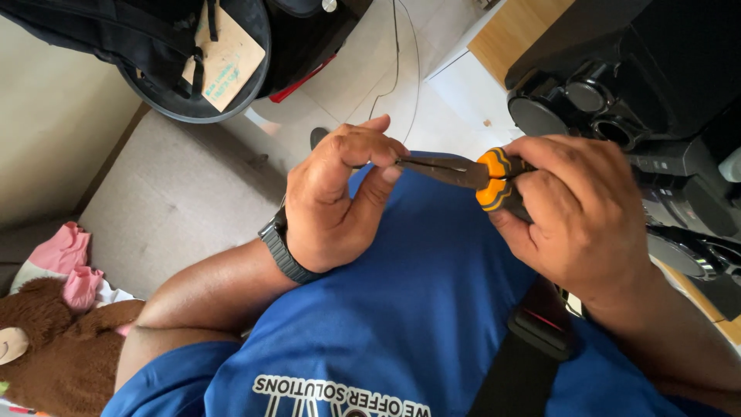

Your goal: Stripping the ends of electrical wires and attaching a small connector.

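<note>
- A brown plush toy (pixel 46 355) lay at the near left edge of the view, with a pink cloth (pixel 65 259) bunched just beyond it.
- A pale cushioned surface (pixel 177 193) stretched from the toy toward the middle; its bare top was the widest free room on the left.
- A black bag (pixel 139 38) with a tan cardboard tag (pixel 224 54) hung over the far left, its rounded rim ending well beyond the hands.
- The left hand (pixel 336 201), a black watch (pixel 284 247) on its wrist, was raised over the blue shirt (pixel 401 309); its fingers (pixel 363 150) were curled and pinched together at the tip of the pliers. Whether something small sat in that pinch could not be told.
- The long-nose pliers (pixel 455 171) lay level between the two hands, the dark metal nose pointing left into the left hand's pinch and shut to a thin line.
- Thin dark cables (pixel 397 62) ran along the pale floor beyond the hands, well apart from them.
- The right hand (pixel 579 216) was clenched round the orange-and-black handles (pixel 494 181), only their front ends showing past its fingers.
- A black strap (pixel 525 355) crossed the shirt near the right wrist.
- A black speaker unit (pixel 617 85) crowded the far right, close behind the right hand's knuckles; little free room remained on that side.
</note>
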